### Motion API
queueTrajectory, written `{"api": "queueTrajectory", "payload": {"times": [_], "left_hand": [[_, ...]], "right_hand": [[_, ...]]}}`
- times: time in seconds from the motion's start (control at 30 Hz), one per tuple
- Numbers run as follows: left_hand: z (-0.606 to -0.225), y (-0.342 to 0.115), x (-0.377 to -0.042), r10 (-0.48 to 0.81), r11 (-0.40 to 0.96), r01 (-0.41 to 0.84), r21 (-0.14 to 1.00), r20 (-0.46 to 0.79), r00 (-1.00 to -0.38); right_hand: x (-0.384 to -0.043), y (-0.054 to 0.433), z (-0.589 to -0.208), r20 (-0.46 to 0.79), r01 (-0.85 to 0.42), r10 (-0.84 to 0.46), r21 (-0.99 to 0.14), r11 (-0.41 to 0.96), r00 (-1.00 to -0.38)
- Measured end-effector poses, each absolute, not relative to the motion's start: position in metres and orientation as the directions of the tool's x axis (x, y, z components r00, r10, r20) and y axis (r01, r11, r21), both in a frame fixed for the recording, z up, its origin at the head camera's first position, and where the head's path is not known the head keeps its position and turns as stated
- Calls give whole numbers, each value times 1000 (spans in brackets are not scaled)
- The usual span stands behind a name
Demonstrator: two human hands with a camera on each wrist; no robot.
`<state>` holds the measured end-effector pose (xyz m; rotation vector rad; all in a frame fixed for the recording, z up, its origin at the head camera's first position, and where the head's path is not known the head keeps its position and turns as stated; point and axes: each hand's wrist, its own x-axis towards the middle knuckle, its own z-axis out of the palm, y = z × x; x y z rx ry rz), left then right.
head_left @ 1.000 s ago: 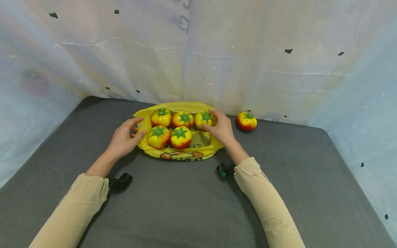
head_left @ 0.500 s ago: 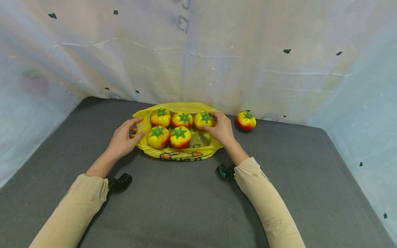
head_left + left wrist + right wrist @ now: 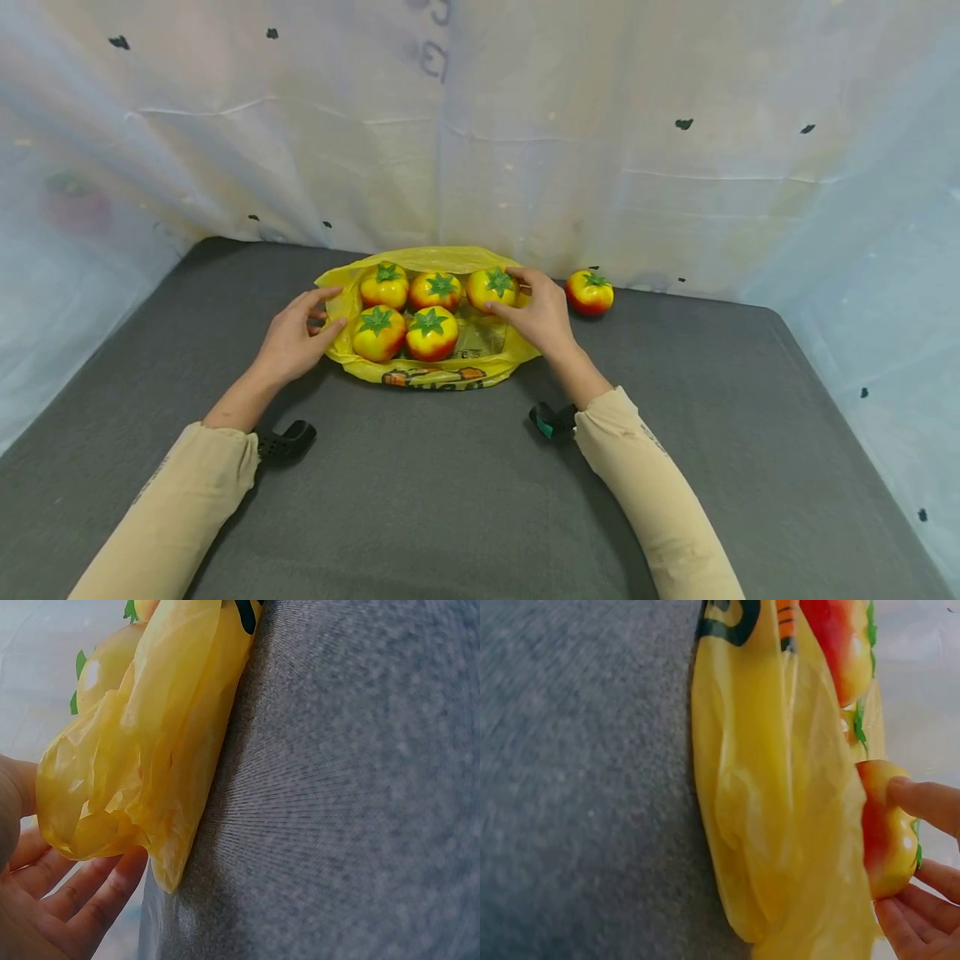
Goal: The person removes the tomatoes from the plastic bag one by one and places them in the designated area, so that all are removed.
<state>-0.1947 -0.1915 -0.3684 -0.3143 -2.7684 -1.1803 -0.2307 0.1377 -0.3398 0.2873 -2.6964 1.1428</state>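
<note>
A crinkled yellow plastic bag (image 3: 360, 365) lies with its mouth spread wide, and several red-and-yellow tomatoes with green leaf tops sit in it. At the bag's right end my right hand (image 3: 542, 310) grips a tomato (image 3: 489, 287), thumb on the near side and fingers on the far side. The right wrist view shows the thumb and fingers on this tomato (image 3: 889, 832) above the bag's edge. My left hand (image 3: 292, 337) is at the bag's left end, its fingers spread and loosely bent. In the left wrist view, the bag's end (image 3: 97, 817) lies between thumb and fingers.
Another tomato (image 3: 589, 292) rests on the grey tabletop (image 3: 435, 492), right of the bag and close to the back sheet (image 3: 525, 150). Translucent plastic sheeting with dark marks stands behind and at both sides. Each wrist wears a black camera mount (image 3: 287, 442).
The head view has shifted slightly, so most things appear a little further left. My right hand has moved slightly right, still gripping the tomato. The left hand has stayed by the bag's left end.
</note>
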Motion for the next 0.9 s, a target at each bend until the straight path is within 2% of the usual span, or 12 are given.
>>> {"api": "queueTrajectory", "payload": {"times": [0.9], "left_hand": [[-365,-190,-193,152,685,228,692,171,-973]], "right_hand": [[-202,174,-323,312,-276,-81,-653,705,-947]]}}
